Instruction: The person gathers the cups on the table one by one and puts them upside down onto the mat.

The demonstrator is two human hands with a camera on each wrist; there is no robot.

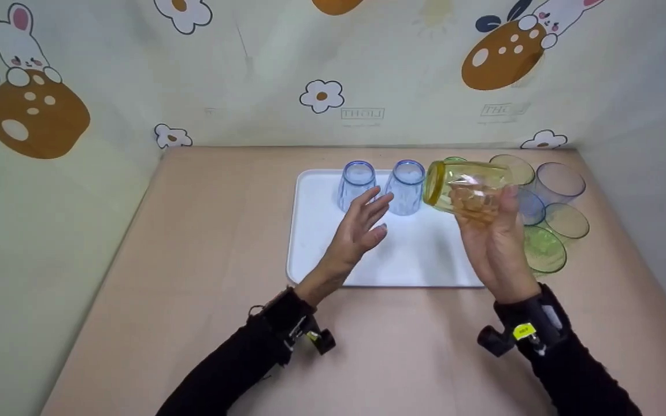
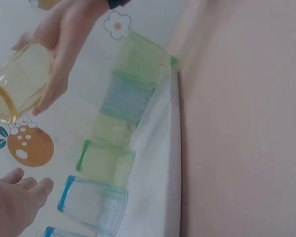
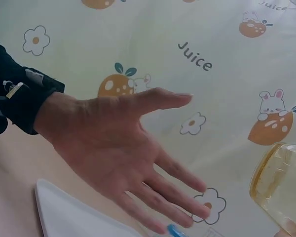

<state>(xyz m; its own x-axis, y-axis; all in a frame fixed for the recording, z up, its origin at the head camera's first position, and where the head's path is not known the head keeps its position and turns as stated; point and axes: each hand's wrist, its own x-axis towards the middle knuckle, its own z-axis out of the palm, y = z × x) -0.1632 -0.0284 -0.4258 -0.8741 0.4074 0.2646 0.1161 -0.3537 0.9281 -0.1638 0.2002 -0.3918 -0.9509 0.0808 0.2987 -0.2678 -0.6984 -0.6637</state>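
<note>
The yellow, transparent, round-walled glass tumbler [image 1: 467,175] was up in the air over the 3 o'clock end of the white, flat, rectangular tray [image 1: 408,260], approx 2-3 o'clock from the fingertips of the L hand [image 1: 353,234] and apart from them. It lay on its side, long axis running roughly 9 to 3, w/ the thick amber-ringed end at 9, toward the L hand, & the other end at 3, in the R hand [image 1: 498,251]. So R hand was the nearer, being in contact; L hand had a gap btwn it & the tumbler.

R hand gripped it: thumb on the near side, fingers round the far side, spread no wider than the tumbler's body.

L hand held nothing. Fingers wide & extended toward approx 1 o'clock, thumb out toward 2, palm bare in the R wrist view. Two blue, transparent, tapered glass tumblers [image 1: 407,190] stood on the tray, thick ends up, at 12 & 1 from that palm; fingertips overlapped them in the head view, prob. w/o contact, but hard to be sure. A green, transparent glass tumbler [image 2: 108,162] stood next in that row. Further out at 3 o'clock: group of tinted, round-mouthed glasses [image 1: 544,251], off the tray.
</note>
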